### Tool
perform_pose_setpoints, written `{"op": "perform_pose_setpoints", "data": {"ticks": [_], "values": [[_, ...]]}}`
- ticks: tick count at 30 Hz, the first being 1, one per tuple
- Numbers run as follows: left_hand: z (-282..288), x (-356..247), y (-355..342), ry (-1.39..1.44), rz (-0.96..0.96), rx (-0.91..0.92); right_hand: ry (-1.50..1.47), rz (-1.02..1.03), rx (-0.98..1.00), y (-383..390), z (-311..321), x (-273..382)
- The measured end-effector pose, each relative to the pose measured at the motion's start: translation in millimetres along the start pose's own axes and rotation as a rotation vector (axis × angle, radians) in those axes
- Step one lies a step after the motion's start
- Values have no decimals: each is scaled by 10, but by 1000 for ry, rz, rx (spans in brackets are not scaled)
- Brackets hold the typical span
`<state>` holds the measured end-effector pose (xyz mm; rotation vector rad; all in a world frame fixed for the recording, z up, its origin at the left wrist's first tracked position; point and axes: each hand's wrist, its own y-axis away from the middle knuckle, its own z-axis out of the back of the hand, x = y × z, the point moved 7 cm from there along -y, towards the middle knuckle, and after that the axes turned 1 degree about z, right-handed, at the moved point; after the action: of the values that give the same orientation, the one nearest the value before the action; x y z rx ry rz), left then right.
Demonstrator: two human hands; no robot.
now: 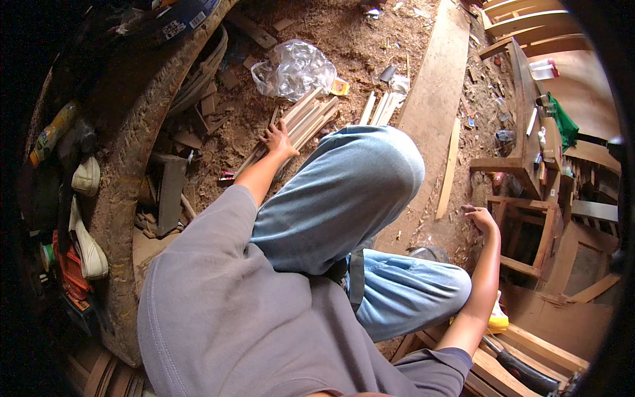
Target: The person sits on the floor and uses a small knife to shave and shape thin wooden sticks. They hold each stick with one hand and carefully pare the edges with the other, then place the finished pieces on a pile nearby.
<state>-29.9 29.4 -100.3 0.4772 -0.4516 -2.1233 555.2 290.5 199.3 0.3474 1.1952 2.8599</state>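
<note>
My left hand (279, 140) reaches out beside my raised knee, with its fingers spread over the near-left edge of a stack of thin wooden strips (311, 120) lying on the ground. It seems to touch the strips without gripping them. My right arm stretches past my other, folded knee. At its end my right hand (483, 218) hangs over the dirt floor with its fingers curled together. Something small and dark shows at the fingertips, too small to name. A second, smaller group of pale strips (382, 109) lies just beyond my raised knee, partly hidden by it.
A long wide plank (433, 73) runs away from me, with a narrow batten (450, 169) beside it. A crumpled clear plastic bag (294, 69) lies beyond the strips. Left stands a thick wooden bench (126, 192); right, wooden frames (522, 162). A black-handled tool (526, 370) rests on boards.
</note>
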Motion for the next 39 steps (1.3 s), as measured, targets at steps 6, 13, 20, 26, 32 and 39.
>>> {"op": "perform_pose_setpoints", "data": {"ticks": [6,13,20,26,32,39], "values": [[107,-41,90,-57,-7,-39,-29,-2,0,-153,-3,-172],[78,-30,102,-56,-81,-82,-29,14,28,-103,-5,-81],[12,-14,141,-39,-147,-169,-38,47,9,-167,-13,-116],[38,-45,292,-39,-177,-200,-31,-60,-6,-85,-18,-110],[32,-73,324,-40,-154,-168,-39,19,26,16,-26,65],[-17,-82,308,-19,-143,-105,-43,5,21,-95,-13,-80]]}}
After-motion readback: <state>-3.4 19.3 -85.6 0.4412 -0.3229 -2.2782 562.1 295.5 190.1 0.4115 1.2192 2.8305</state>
